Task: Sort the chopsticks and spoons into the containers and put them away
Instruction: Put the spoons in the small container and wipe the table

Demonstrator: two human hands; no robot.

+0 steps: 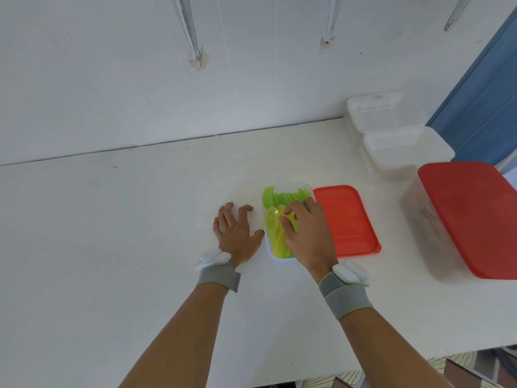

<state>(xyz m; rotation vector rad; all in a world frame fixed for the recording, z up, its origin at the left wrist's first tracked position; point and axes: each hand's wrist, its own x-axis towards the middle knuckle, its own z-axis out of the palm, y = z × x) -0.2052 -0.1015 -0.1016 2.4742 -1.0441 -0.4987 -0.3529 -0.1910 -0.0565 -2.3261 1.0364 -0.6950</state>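
A small clear container [307, 187] stands on the white table, filled with green plastic forks [275, 196] at its far end and yellow-green spoons [272, 221] nearer me. My right hand [306, 228] is over the container, its fingers curled round yellow spoons inside it. To the left of the container my left hand [236, 226] rests on the table, fingers bent, thumb touching the container's left wall. The container's red lid [347, 219] lies flat just to its right.
A large clear box with a red lid [475, 219] stands at the right, dark utensils dimly visible inside. Two white lidded boxes [402, 144] sit behind it by the wall. The table's front edge [391, 362] runs near me.
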